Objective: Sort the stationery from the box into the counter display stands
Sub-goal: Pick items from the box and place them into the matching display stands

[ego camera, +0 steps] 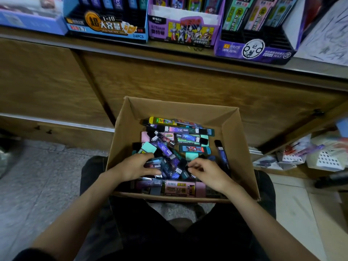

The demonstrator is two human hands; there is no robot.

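Note:
An open cardboard box (243,147) rests on my lap and holds several slim stationery cases in purple, teal, pink and black. My left hand (131,166) is inside the box at its near left and grips a dark case (153,164) between thumb and fingers. My right hand (205,171) is in the box's near middle, fingers curled and pinching a small dark case end (188,167). A pink case (180,188) lies along the near wall. On the counter above stand a blue display stand (107,29), an Ultraman stand (184,32) and a purple stand (254,48).
A wooden counter front (169,78) rises right behind the box. Loose packets and a dotted card (327,157) sit on a low shelf at the right. Grey tiled floor (37,176) lies to the left. My knees in dark trousers carry the box.

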